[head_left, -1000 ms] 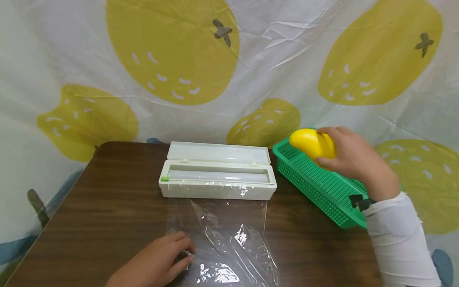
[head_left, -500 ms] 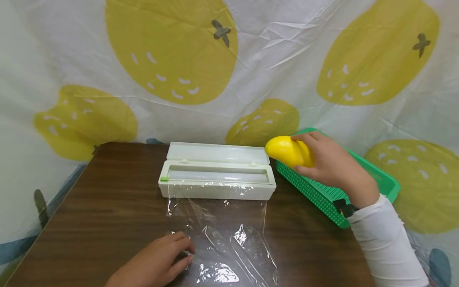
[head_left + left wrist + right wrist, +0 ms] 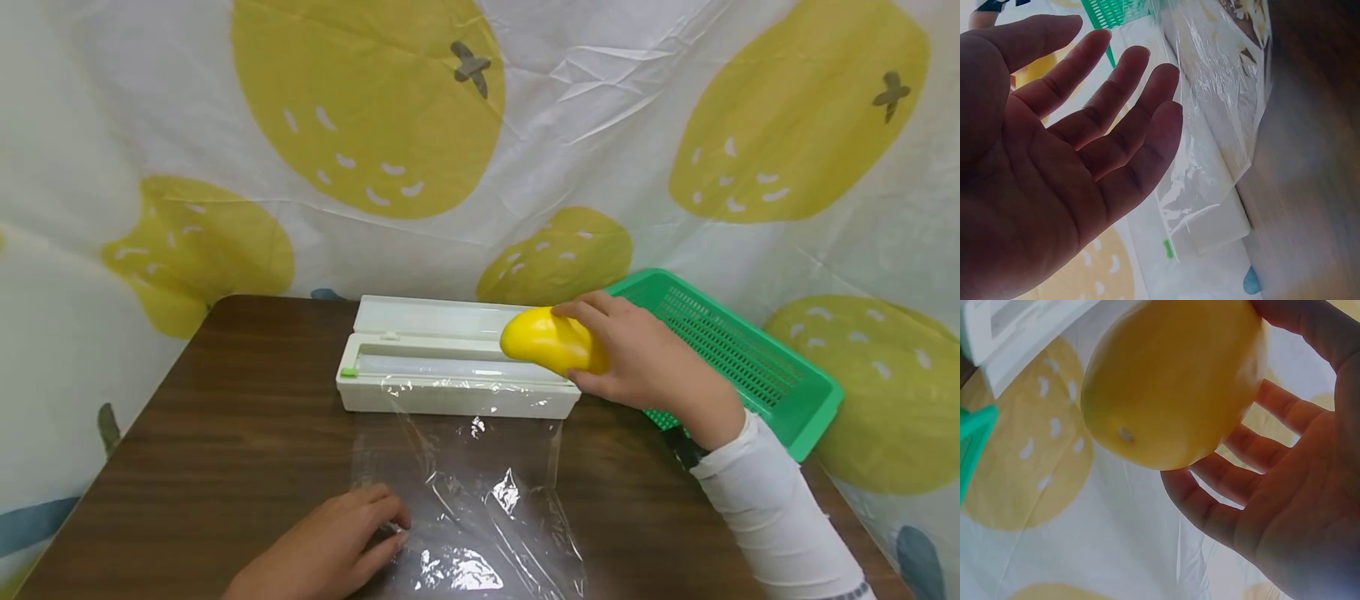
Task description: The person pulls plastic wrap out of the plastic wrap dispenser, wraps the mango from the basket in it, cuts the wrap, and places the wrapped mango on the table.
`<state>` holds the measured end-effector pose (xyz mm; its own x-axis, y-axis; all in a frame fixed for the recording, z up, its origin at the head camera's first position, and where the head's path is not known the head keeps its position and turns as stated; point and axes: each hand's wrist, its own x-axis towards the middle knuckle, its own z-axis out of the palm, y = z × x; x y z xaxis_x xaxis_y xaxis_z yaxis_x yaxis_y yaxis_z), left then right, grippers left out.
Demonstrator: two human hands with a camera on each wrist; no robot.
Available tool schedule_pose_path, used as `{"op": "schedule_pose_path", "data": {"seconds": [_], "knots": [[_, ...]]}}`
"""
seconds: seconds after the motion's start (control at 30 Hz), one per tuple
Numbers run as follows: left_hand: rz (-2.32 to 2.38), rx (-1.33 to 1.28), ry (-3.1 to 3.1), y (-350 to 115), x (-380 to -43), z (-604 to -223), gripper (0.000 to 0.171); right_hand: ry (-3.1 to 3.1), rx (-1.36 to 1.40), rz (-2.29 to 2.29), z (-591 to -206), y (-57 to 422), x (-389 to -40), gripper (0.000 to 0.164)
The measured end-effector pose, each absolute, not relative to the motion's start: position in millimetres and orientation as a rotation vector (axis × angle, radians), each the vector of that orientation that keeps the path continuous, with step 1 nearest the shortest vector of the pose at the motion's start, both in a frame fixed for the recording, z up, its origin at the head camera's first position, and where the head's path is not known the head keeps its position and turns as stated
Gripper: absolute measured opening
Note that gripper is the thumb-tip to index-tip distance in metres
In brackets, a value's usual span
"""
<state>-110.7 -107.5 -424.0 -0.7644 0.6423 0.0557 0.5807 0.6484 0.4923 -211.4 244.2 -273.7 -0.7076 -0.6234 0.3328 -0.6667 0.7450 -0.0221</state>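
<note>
My right hand (image 3: 645, 354) grips a smooth yellow mango (image 3: 546, 337) between thumb and fingers. It holds the fruit up so that it overlaps the right end of the white cling film dispenser (image 3: 457, 400) in the head view. Up close in the right wrist view, the mango (image 3: 1166, 381) has a small pale spot, and the fingertips press its side. From the dispenser, whose lid is raised, clear cling film (image 3: 480, 500) runs toward me over the table. My left hand (image 3: 337, 537) rests at the film's left edge, its fingers (image 3: 1125, 134) loosely bent and holding nothing.
A green perforated basket (image 3: 806, 408) stands at the right, partly behind my right forearm. A small green slider (image 3: 349, 372) sits at the dispenser's left end. Behind the brown table (image 3: 225, 433) hangs a fruit-printed cloth (image 3: 420, 250).
My right hand has carried the mango leftward from over the green basket to in front of the dispenser's right end. The left hand stays where it was.
</note>
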Motion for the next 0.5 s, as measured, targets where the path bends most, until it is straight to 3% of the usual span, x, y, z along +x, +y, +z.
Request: {"op": "schedule_pose_path", "data": {"seconds": [0.5], "knots": [[0.755,1.036,2.724,-105,-113,-426,0.013,-2.616,1.184,0.179,-302,213,-216,0.064]]}}
